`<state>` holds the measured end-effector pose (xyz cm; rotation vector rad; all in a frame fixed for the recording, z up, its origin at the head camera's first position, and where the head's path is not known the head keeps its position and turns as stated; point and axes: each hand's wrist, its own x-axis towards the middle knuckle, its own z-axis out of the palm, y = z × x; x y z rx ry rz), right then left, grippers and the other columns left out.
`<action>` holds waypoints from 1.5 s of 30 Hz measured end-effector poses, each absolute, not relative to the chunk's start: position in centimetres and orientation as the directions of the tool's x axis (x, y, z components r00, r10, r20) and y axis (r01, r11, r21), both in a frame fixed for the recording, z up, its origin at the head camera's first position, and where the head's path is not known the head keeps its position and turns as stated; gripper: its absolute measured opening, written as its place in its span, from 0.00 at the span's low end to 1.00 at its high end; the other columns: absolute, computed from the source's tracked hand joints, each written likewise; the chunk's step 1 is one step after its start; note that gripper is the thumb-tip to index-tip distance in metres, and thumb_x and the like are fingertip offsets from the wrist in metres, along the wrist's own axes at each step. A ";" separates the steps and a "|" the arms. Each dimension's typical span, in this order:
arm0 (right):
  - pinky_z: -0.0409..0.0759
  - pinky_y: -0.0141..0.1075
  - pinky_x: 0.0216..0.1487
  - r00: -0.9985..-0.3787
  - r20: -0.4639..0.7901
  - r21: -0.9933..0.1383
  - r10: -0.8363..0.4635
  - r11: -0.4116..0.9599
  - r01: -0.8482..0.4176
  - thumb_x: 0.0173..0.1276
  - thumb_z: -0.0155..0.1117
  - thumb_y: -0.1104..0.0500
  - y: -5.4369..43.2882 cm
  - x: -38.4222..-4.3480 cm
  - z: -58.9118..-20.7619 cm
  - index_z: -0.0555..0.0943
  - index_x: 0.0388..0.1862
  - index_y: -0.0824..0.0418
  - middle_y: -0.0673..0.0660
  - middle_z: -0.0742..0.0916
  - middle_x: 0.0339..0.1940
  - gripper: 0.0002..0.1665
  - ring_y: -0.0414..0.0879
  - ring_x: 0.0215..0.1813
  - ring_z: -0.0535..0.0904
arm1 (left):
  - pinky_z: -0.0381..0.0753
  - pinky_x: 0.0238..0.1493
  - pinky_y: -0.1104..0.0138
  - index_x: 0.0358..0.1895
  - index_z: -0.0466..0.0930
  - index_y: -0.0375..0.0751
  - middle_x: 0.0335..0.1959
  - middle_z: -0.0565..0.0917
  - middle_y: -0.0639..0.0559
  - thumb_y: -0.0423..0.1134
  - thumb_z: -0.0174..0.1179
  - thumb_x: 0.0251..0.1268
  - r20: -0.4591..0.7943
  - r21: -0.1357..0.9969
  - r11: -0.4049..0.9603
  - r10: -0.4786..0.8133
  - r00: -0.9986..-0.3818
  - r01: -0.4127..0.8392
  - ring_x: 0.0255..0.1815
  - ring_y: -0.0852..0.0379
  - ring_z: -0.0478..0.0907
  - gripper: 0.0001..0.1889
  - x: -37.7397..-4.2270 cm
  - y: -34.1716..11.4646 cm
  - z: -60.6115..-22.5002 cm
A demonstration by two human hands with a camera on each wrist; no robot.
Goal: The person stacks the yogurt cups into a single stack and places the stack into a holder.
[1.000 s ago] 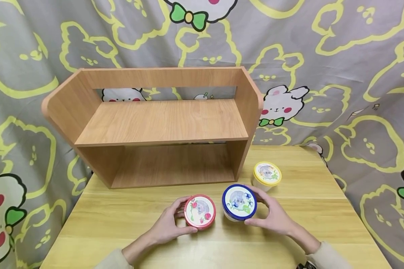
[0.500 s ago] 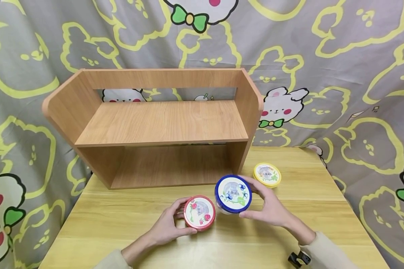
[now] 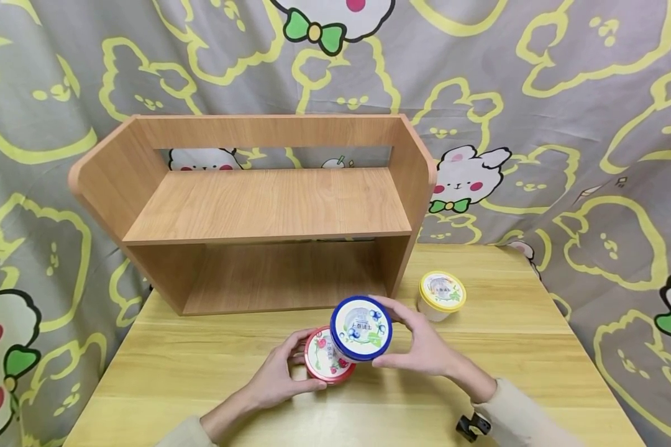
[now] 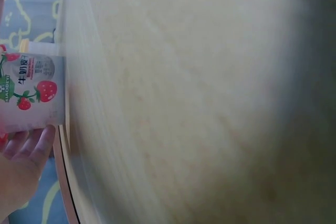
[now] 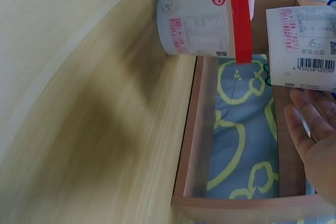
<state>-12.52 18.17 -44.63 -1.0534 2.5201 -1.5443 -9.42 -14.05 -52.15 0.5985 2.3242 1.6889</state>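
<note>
My left hand [image 3: 276, 374] grips the side of a paper tub with a red lid [image 3: 320, 363], strawberries printed on it, which stands upright on the table. In the left wrist view the strawberry wall of that tub [image 4: 31, 90] shows above the fingers. My right hand [image 3: 422, 344] holds a tub with a blue lid and blueberry print [image 3: 361, 329] up in the air. From the head it overlaps the right part of the red lid. The right wrist view shows a narrow gap between the red lid [image 5: 242, 22] and the base of the raised tub [image 5: 302, 48].
A third tub, with a yellow lid [image 3: 443, 292], stands on the table beyond my right hand. Behind the tubs rises a two-tier wooden shelf [image 3: 268, 202] against a patterned curtain [image 3: 581, 149]. The wooden table [image 3: 525, 347] extends to the right. A small black device [image 3: 473, 427] sits by my right sleeve.
My right hand has lifted the blue-lidded tub and carried it leftward from beside the red-lidded tub to over its right part. The left hand and its tub have stayed put.
</note>
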 end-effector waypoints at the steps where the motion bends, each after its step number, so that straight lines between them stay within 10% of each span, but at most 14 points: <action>1: 0.83 0.39 0.70 -0.774 0.325 -0.792 -0.543 0.292 -0.537 0.50 0.90 0.54 18.0 -12.5 -44.7 0.66 0.82 0.51 0.55 0.81 0.74 0.62 0.40 0.69 0.80 | 0.84 0.68 0.69 0.77 0.65 0.44 0.70 0.80 0.41 0.45 0.82 0.55 0.073 0.945 0.256 0.440 -0.895 0.203 0.65 0.58 0.82 0.47 -9.4 -14.0 -52.2; 45: 0.82 0.44 0.69 -0.747 0.257 -0.809 -0.613 0.286 -0.513 0.52 0.88 0.51 14.3 -13.1 -46.1 0.66 0.81 0.44 0.47 0.84 0.71 0.59 0.41 0.65 0.82 | 0.84 0.68 0.70 0.74 0.67 0.39 0.64 0.84 0.44 0.44 0.83 0.52 0.044 0.939 0.292 0.419 -0.907 0.180 0.61 0.58 0.84 0.47 -9.5 -14.2 -52.2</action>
